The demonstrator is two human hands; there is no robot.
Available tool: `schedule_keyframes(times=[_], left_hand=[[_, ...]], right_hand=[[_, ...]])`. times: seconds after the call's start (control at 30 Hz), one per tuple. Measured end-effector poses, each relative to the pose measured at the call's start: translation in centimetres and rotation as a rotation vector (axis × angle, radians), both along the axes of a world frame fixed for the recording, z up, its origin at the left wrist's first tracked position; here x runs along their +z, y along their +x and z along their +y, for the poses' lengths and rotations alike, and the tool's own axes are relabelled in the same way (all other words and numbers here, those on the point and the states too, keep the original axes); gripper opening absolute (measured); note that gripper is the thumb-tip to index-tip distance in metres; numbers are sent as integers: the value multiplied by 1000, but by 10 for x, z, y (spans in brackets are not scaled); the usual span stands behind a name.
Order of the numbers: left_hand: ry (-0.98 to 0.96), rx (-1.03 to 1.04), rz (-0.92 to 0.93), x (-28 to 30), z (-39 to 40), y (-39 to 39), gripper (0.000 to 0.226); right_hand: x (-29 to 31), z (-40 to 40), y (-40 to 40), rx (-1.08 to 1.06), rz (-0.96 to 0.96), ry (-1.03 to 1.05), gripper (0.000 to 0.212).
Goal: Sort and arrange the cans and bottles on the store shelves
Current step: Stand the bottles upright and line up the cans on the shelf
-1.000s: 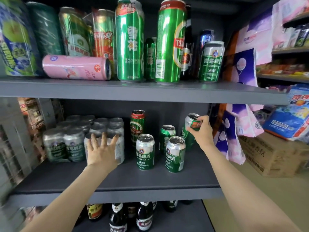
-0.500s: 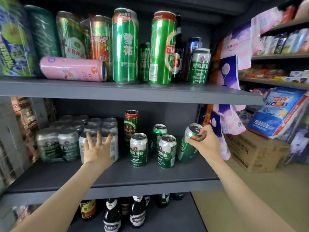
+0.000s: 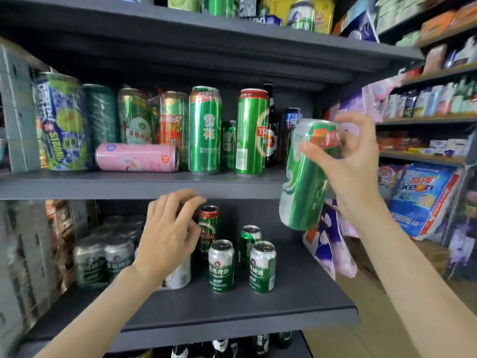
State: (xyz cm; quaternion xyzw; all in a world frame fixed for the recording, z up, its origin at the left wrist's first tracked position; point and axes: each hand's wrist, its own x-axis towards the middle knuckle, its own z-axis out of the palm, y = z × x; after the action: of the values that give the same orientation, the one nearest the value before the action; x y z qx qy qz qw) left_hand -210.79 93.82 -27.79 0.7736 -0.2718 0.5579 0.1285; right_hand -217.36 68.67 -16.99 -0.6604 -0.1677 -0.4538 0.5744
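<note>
My right hand [image 3: 353,161] grips a green and silver can [image 3: 304,177] near its top, lifted in front of the right end of the upper shelf [image 3: 129,184]. My left hand [image 3: 167,233] hovers over the lower shelf [image 3: 232,311] with fingers loosely curled, holding nothing, in front of a wrapped pack of silver cans [image 3: 103,257]. Beside it stand a tall red-topped green can [image 3: 209,228] and three short green cans [image 3: 222,264]. On the upper shelf a pink can [image 3: 136,157] lies on its side among upright tall green cans [image 3: 205,130].
Purple and white packets [image 3: 327,244] hang off the shelf's right end. Bottles [image 3: 219,348] stand on the shelf below. A blue bag [image 3: 423,197] and side shelves of boxed goods [image 3: 426,99] fill the right. More cans sit on the top shelf [image 3: 299,14].
My right hand has lifted the green can from the lower shelf up to the upper shelf's height. My left hand came off the can pack and its fingers curled. The view tilted upward.
</note>
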Motion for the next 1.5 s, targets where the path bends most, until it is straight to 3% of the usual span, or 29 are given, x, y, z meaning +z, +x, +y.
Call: schedule_keyframes(times=[0.2,0.5,0.67,0.8,1.0,1.17,1.27,1.3,1.37,1.5], left_hand=[[-179,8,89,61,-8,13,41],[-173,146,111,104,-58,53,57],[-41,178,-25,103,-78,63,68],[70,245,-85,109,-85,74,71],[111,383,-84,110,-93,83,74],[120,426,-99,110,-96,86,83],[155,410,-116,113,-97,85,69],[170,404,-107,114,-98,85,65],[219,405,-95,116,-100,84,61],[253,411,-83,118,-100,88,59]], right_hand=[[70,-4,46,-35,-18,73,49],[59,-3,128,-4,84,74,47],[37,-18,143,138,367,-39,81],[4,-38,140,20,608,-251,78],[15,-14,146,-72,562,-407,50],[19,-7,150,-80,544,-502,51],[31,-30,148,-269,363,-443,44],[37,-42,150,-347,310,-423,45],[43,-64,161,-448,401,-533,61],[45,-78,184,-345,534,-657,84]])
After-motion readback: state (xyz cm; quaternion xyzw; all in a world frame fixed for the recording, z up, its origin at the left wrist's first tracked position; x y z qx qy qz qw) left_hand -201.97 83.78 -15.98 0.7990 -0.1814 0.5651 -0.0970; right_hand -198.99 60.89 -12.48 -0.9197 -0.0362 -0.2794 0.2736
